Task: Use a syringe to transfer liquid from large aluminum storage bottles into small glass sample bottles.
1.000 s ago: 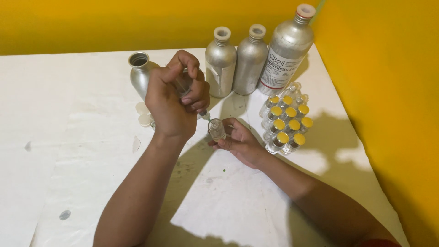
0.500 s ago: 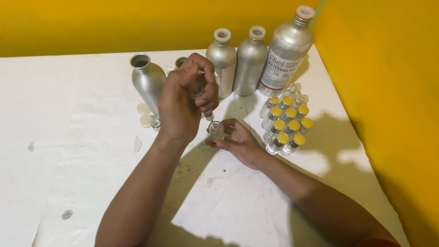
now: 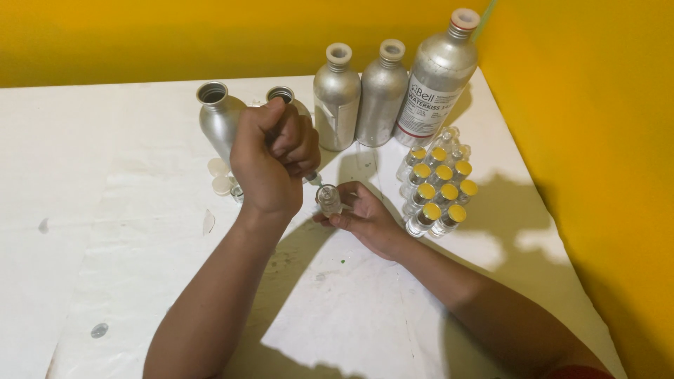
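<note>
My left hand point(image 3: 272, 167) is closed in a fist around a syringe-like tool whose greenish tip point(image 3: 313, 180) points down and to the right. The tip meets the mouth of a small clear glass vial point(image 3: 328, 199). My right hand point(image 3: 366, 219) holds that vial upright on the white table point(image 3: 105, 231), fingers wrapped round its base. Most of the tool is hidden inside my fist.
Two open aluminium bottles point(image 3: 215, 118) point(image 3: 281, 94) stand behind my left hand. Two capped aluminium bottles point(image 3: 337, 98) point(image 3: 383, 95) and a larger labelled one point(image 3: 437, 88) stand at the back. Several yellow-capped vials point(image 3: 437, 191) cluster at the right. Loose white caps point(image 3: 219, 177) lie at the left.
My left hand has shifted slightly lower and to the right, uncovering the mouth of the second open bottle. The right hand and vial have stayed in place.
</note>
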